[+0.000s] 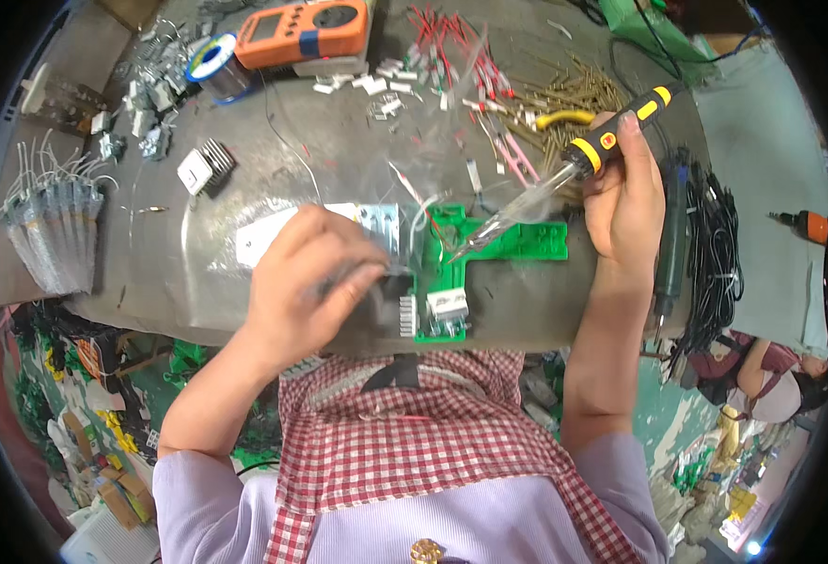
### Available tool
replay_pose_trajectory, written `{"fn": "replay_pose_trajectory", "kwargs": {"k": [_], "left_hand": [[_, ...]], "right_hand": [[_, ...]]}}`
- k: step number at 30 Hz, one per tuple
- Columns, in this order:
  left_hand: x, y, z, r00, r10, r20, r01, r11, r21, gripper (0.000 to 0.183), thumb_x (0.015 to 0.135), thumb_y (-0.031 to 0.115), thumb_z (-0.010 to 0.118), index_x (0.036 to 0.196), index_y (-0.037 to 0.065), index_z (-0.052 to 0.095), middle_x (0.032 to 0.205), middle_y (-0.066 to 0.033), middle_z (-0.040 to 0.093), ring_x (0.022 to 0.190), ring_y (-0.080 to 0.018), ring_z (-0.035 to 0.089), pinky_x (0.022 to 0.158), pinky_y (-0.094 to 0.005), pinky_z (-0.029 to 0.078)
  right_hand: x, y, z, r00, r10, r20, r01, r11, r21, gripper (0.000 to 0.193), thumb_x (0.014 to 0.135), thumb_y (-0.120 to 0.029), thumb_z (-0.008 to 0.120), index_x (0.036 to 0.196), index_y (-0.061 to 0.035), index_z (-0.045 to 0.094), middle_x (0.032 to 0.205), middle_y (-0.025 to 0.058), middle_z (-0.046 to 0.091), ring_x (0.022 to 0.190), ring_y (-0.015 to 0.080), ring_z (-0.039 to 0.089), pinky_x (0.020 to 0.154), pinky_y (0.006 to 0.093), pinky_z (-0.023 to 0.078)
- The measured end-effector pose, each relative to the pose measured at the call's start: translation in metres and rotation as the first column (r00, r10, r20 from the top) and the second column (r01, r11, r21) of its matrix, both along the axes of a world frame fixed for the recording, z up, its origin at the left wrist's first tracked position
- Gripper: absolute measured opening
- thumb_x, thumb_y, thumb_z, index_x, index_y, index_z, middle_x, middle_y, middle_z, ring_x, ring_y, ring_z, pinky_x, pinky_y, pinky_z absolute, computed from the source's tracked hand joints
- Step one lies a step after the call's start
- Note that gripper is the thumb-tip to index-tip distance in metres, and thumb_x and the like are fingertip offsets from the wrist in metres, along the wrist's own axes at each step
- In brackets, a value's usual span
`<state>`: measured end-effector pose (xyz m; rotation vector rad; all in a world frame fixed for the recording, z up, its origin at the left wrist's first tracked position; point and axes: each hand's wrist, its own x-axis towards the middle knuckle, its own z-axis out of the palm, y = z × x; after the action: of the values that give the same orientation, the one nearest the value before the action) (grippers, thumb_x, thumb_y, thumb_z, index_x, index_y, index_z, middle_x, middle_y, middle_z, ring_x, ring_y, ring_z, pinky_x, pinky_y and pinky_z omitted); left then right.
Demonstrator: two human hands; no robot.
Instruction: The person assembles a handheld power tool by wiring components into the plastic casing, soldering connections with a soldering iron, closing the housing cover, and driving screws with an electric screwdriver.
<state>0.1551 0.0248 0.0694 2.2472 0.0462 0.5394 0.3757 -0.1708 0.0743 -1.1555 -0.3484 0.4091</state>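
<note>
The left hand (303, 282) is blurred, its fingers (340, 246) curled with thumb and forefinger close together; I cannot tell whether they pinch anything. It hides the middle of a white strip (256, 242), and a silver piece (379, 224) shows beyond the fingertips. The right hand (632, 202) has its fingers wrapped around the black-and-yellow handle of a soldering iron (647, 108), slanting down and leftward. The iron's shaft and tip are smeared over a green plastic housing (517, 241), so contact is hard to judge. The housing lies between the hands on the worktop (527, 305), its lower end, with a white block (448, 304), just beside the near edge, close to the checked apron (433, 451). Bare worktop separates the left hand from plastic-wrapped bundles (61, 235) at far left; on the right, black cables (717, 254) crowd the side edge beyond the right forearm.
</note>
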Motion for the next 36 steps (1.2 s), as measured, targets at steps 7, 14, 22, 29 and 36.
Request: {"fn": "replay_pose_trajectory", "kwargs": {"k": [7, 14, 22, 29, 36], "left_hand": [[-0.003, -0.012, -0.005, 0.994, -0.099, -0.034, 0.098, 0.995, -0.028, 0.017, 0.069, -0.002, 0.072, 0.084, 0.005, 0.067, 0.087, -0.0070, 0.058, 0.080, -0.0219, 0.059, 0.069, -0.0322, 0.048], [-0.004, -0.016, -0.003, 0.999, -0.047, -0.026, 0.045, 0.995, -0.090, 0.017, 0.072, -0.003, 0.070, 0.087, 0.004, 0.066, 0.095, -0.0082, 0.056, 0.084, -0.0206, 0.058, 0.071, -0.0296, 0.048], [0.057, 0.112, 0.062, 0.875, 0.188, 0.446, -0.045, 0.949, -0.312, 0.016, 0.098, 0.010, 0.047, 0.100, -0.005, 0.052, 0.107, -0.0206, 0.064, 0.102, -0.0253, 0.062, 0.093, -0.0361, 0.047], [0.012, 0.288, 0.132, 0.355, 0.527, 0.772, -0.438, 0.823, -0.360, 0.019, 0.094, 0.007, 0.055, 0.104, -0.009, 0.056, 0.100, -0.0207, 0.066, 0.093, -0.0265, 0.066, 0.079, -0.0391, 0.057], [-0.057, 0.058, 0.062, 0.893, 0.313, 0.323, -0.435, 0.784, 0.443, 0.003, 0.086, 0.000, 0.060, 0.083, 0.001, 0.060, 0.085, -0.0108, 0.064, 0.075, -0.0200, 0.062, 0.065, -0.0319, 0.051]], "right_hand": [[-0.021, -0.017, -0.011, 0.999, -0.032, -0.016, 0.032, 0.999, 0.027, 0.027, 0.099, -0.024, 0.048, 0.104, 0.0015, 0.055, 0.085, 0.0040, 0.053, 0.077, 0.0121, 0.051, 0.070, 0.0276, 0.042], [-0.028, -0.021, -0.013, 0.994, 0.085, 0.068, -0.086, 0.996, 0.016, 0.025, 0.099, -0.023, 0.049, 0.107, 0.0000, 0.055, 0.089, 0.0052, 0.056, 0.078, 0.0123, 0.052, 0.071, 0.0288, 0.044], [-0.027, -0.021, -0.008, 0.992, -0.127, 0.026, 0.125, 0.990, 0.060, 0.028, 0.099, -0.028, 0.048, 0.100, -0.0009, 0.056, 0.083, 0.0024, 0.053, 0.074, 0.0103, 0.049, 0.068, 0.0247, 0.041], [-0.025, -0.033, -0.009, 0.992, -0.123, -0.028, 0.125, 0.983, 0.132, 0.027, 0.099, -0.026, 0.048, 0.102, 0.0001, 0.055, 0.086, 0.0039, 0.053, 0.076, 0.0109, 0.049, 0.070, 0.0257, 0.041], [-0.013, -0.030, -0.017, 0.994, -0.100, -0.034, 0.104, 0.980, 0.169, 0.029, 0.099, -0.027, 0.049, 0.107, 0.0000, 0.054, 0.091, 0.0062, 0.057, 0.082, 0.0140, 0.054, 0.073, 0.0273, 0.044]]}}
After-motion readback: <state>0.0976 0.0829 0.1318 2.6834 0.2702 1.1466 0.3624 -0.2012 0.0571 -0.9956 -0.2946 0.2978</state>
